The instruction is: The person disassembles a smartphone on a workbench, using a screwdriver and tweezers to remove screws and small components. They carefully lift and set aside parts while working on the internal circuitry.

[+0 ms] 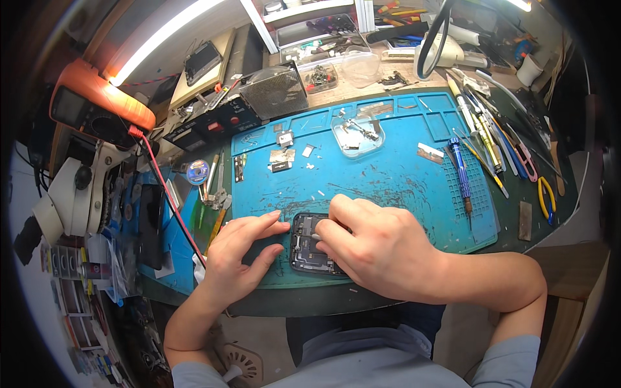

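Note:
An opened smartphone [304,260] lies on the blue work mat [272,194] near its front edge, with its dark inner parts showing. My left hand [240,257] is beside the phone's left edge, fingers and thumb apart, holding nothing. Over the phone's right half, my right hand [381,246] is closed with its fingertips pinched down at the inner parts. What those fingers grip, if anything, is hidden behind them, as is the right part of the phone.
A clear plastic box [358,136] of small metal parts stands at the mat's back. A blue screwdriver [460,174] and yellow-handled pliers [546,199] lie to the right. An orange multimeter [97,100] with a red lead and a solder spool [198,171] are on the left.

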{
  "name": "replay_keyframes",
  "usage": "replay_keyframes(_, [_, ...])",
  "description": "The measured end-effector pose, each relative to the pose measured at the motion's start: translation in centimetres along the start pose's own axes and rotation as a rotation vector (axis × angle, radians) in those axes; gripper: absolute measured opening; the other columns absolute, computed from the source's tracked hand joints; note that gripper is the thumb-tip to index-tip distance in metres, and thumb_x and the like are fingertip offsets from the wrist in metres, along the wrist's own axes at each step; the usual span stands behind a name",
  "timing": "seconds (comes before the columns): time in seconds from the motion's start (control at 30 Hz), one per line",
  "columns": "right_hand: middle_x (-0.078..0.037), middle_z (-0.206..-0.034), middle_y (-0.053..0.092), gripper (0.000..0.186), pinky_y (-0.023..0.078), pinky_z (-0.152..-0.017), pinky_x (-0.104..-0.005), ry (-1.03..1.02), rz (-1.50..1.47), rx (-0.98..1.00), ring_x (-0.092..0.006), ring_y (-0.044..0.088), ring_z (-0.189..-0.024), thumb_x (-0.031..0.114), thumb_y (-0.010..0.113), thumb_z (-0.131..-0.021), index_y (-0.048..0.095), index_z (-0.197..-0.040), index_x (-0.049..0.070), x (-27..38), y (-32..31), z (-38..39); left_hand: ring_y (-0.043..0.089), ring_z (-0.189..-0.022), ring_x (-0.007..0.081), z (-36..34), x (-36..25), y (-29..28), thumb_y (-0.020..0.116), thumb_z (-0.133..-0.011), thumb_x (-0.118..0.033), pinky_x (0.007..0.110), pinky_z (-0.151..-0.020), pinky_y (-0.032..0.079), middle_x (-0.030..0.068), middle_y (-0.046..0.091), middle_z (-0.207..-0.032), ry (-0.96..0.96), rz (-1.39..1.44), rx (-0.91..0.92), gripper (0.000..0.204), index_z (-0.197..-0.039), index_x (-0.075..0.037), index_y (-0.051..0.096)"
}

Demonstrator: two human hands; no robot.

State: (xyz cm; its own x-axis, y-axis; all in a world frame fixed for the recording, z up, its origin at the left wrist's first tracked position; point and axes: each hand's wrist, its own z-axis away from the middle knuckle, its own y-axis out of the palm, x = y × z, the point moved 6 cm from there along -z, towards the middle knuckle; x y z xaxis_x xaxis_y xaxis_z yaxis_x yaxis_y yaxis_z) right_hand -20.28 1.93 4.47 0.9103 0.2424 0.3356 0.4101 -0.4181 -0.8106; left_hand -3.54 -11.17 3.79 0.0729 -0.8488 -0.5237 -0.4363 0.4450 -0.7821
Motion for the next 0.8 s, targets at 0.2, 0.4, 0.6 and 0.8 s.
replay_keyframes(0.2, [-0.008,-0.093,0.058,0.012,0.058,-0.063,-0.0327,0.011,-0.018,0.010,-0.0205,0.068,-0.081,0.013,0.071,-0.086,0.062,-0.091,0.007,-0.2,0.4,0.1,0.075,-0.113,0.0296,-0.1,-0.2,0.1,0.083,-0.090,-0.002,0.041,-0.101,0.055,0.0109,0.083,-0.119,0.016,-0.030,0.003,0.057,-0.144,-0.001,0.066])
replay_keyframes(0.4, [-0.006,-0.087,0.057,0.021,0.058,-0.066,-0.0369,0.047,-0.034,0.041,-0.0225,0.068,-0.081,0.024,0.078,-0.098,0.064,-0.093,0.008,-0.3,0.6,0.1,0.075,-0.114,0.0295,-0.1,-0.1,0.1,0.083,-0.090,-0.002,0.041,-0.101,0.055,0.0103,0.083,-0.120,0.009,-0.030,0.000,0.058,-0.145,-0.002,0.065])
replay_keyframes(0.6, [-0.005,-0.088,0.058,0.015,0.057,-0.058,-0.0321,0.054,0.106,0.145,-0.0179,0.068,-0.076,0.019,0.072,-0.094,0.062,-0.090,0.009,0.3,1.1,0.2,0.075,-0.114,0.0292,-0.1,-0.1,0.2,0.082,-0.090,0.000,0.041,-0.101,0.055,0.0098,0.083,-0.120,-0.002,-0.042,-0.001,0.058,-0.145,-0.002,0.065])
replay_keyframes(0.8, [-0.004,-0.084,0.060,0.021,0.056,-0.056,-0.0308,0.029,0.021,-0.021,-0.0178,0.069,-0.069,0.025,0.072,-0.099,0.060,-0.091,0.009,0.0,0.3,-0.2,0.075,-0.114,0.0292,-0.1,-0.1,0.2,0.082,-0.090,0.001,0.041,-0.100,0.055,0.0098,0.083,-0.120,-0.003,-0.044,-0.005,0.058,-0.145,-0.003,0.065])
